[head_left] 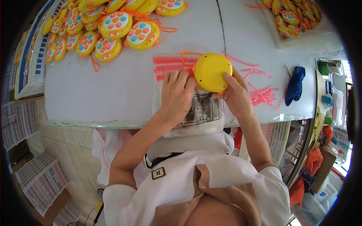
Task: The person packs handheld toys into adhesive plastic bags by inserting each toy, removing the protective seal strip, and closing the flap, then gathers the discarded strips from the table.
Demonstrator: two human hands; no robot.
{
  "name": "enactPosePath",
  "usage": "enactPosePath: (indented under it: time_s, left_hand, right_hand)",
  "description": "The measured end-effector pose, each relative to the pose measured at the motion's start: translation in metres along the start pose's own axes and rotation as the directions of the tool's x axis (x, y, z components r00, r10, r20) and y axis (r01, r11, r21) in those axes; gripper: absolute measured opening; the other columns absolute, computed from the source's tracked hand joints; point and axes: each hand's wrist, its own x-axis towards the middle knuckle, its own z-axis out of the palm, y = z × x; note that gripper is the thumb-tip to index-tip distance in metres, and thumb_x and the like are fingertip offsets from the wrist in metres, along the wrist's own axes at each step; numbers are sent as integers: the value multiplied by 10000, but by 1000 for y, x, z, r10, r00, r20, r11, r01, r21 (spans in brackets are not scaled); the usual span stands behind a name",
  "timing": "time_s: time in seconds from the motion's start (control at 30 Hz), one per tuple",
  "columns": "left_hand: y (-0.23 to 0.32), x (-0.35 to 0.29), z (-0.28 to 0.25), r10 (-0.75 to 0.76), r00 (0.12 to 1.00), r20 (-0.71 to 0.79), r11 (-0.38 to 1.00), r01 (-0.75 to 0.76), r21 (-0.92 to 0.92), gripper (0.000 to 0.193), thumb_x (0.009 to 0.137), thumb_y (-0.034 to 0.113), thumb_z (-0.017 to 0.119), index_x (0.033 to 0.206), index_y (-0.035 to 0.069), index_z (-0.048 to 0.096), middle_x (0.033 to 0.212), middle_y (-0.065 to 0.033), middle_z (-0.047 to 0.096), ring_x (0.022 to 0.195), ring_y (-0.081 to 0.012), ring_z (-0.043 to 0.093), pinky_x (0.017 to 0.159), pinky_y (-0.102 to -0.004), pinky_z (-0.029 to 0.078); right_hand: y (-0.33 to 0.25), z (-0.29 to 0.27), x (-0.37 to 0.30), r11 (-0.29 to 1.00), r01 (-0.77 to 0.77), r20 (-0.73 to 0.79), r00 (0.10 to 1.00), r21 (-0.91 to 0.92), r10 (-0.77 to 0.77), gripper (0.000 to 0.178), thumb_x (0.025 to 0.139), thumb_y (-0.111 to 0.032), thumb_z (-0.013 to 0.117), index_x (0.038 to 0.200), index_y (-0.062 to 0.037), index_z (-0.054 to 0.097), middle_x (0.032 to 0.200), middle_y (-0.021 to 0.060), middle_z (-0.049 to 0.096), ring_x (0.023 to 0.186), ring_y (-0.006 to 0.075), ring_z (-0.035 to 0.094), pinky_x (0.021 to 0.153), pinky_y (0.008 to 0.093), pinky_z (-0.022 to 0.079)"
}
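Note:
My right hand [238, 92] grips a round yellow toy [212, 72], its thumb on the smooth back with small screw holes. An orange cord loop [184, 56] and small orange parts stick out from the toy's edge. My left hand [177, 94] is closed, fingers curled together at the toy's left side; what they pinch is hidden. Under both hands lie clear plastic bags [160, 92] with black print [205, 109] and pink bands [166, 66] along the upper end, reaching over the table's near edge.
Many similar toys [117, 25] with coloured buttons are heaped at the far left. More fill a plastic-lined container [301, 41] at the far right. Loose pink strips [263, 95] and a dark blue cloth bundle [295, 86] lie on the white table [94, 98] at right.

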Motion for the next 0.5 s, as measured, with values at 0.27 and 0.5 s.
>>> enactPosePath:
  time_s: [0.27, 0.5]
  left_hand:
    - [5, -3, -8, -50, 994, -92, 984, 33, -177, 232, 743, -11, 666, 952, 6, 565, 790, -80, 565, 765, -267, 529, 767, -387, 400]
    - [-1, -6, 0, -4, 996, -87, 978, -14, -207, 245, 731, -26, 677, 960, 23, 607, 802, -75, 562, 769, -252, 533, 744, -367, 419]
  right_hand:
    - [-43, -4, -21, 829, 142, 115, 989, -541, -94, 486, 920, -182, 588, 1313, 36, 404, 1071, 102, 571, 882, 138, 611, 662, 268, 569]
    - [-47, -8, -32, 832, 157, 275, 962, -532, -6, 523, 934, -191, 578, 1349, 36, 356, 1055, 98, 588, 894, 151, 599, 653, 287, 549]
